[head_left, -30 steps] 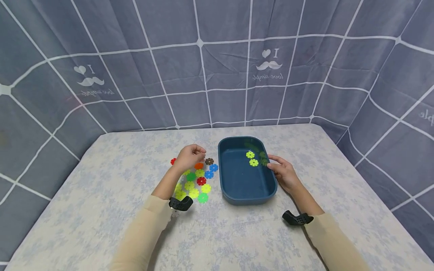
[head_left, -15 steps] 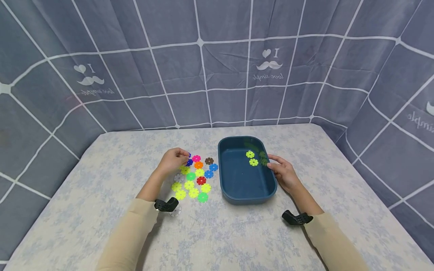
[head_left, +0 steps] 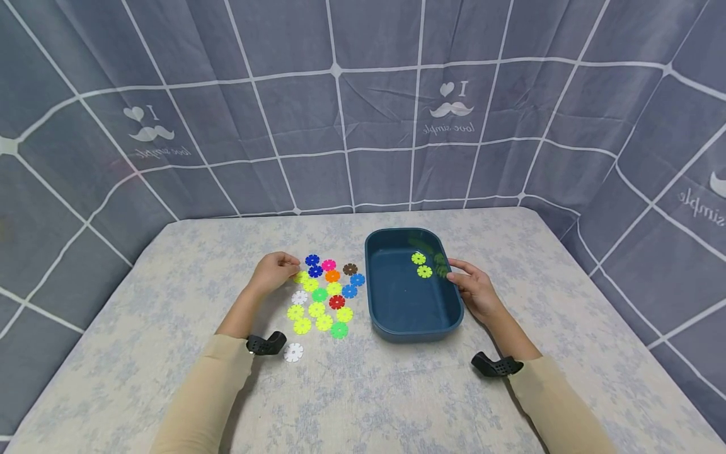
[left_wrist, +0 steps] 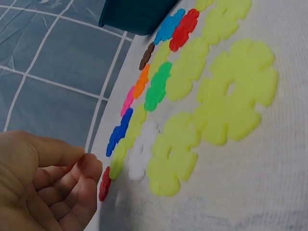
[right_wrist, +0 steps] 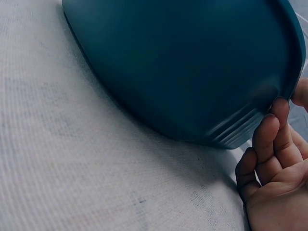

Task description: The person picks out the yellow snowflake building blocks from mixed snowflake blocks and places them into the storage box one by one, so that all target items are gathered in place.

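My left hand [head_left: 275, 271] is at the far left corner of a group of colourful notched plastic discs, close to a yellow disc [head_left: 300, 277]. In the left wrist view its thumb and fingers are loosely curled with nothing visible between them, and a red disc [left_wrist: 104, 184] lies just beyond the fingertips. That red disc is hidden by the hand in the head view. My right hand [head_left: 478, 291] grips the right side of a dark blue plastic bin [head_left: 415, 335], thumb at the rim and fingers against the outer wall. Two yellow-green discs [head_left: 424, 272] lie inside the bin.
Left of the bin lie several yellow, green, blue, white, orange and pink discs, with a brown disc [head_left: 350, 269] nearest its far left. One white disc [head_left: 293, 352] sits apart near my left wrist. A grey checked curtain [head_left: 374, 113] stands behind the table [head_left: 397, 397].
My left hand has drawn back leftward from over the discs, uncovering the two dark blue discs, the pink one and the white ones. My right hand and the bin stay put.
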A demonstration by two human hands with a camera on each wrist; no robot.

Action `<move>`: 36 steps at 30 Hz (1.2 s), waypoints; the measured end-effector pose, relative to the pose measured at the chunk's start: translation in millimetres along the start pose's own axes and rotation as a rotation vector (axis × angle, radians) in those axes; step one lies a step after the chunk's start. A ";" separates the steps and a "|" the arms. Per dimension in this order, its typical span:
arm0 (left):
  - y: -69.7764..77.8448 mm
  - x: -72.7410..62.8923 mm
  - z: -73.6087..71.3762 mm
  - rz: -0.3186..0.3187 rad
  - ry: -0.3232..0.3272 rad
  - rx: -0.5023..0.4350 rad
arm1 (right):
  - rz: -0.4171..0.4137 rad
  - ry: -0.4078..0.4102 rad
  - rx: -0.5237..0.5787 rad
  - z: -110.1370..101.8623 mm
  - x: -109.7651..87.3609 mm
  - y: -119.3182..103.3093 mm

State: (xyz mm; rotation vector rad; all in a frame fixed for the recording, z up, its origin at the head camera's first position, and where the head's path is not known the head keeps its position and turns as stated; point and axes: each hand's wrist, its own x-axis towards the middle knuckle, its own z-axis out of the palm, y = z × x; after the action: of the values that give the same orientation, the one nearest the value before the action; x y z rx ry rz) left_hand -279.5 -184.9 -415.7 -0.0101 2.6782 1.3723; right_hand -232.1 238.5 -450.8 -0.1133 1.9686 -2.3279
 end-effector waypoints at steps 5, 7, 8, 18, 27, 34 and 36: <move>-6.4 -2.0 -2.4 0.017 -0.011 0.028 | 0.007 0.014 0.003 0.0 1.1 0.2; -9.1 -2.2 -2.2 0.027 -0.016 0.041 | 0.012 0.023 -0.003 -0.2 1.3 0.1; -9.9 -2.0 -1.6 0.028 -0.017 0.046 | 0.014 0.026 -0.006 -0.4 1.3 0.1; -8.2 1.3 2.5 0.003 -0.027 0.129 | 0.013 0.031 -0.008 -0.5 2.2 1.4; -7.6 0.1 4.4 0.013 -0.040 0.163 | 0.011 0.013 -0.017 -1.5 1.7 2.7; -10.2 3.7 5.8 0.067 -0.051 0.222 | 0.011 0.013 -0.011 -2.1 2.2 3.3; -11.7 4.5 6.3 0.078 -0.055 0.229 | 0.015 0.015 -0.008 -2.4 2.7 4.0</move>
State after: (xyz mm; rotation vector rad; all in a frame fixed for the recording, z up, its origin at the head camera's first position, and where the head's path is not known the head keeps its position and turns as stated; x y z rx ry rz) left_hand -282.5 -186.4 -429.3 0.1538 2.7977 1.0602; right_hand -235.0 239.8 -455.2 -0.0819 1.9788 -2.3185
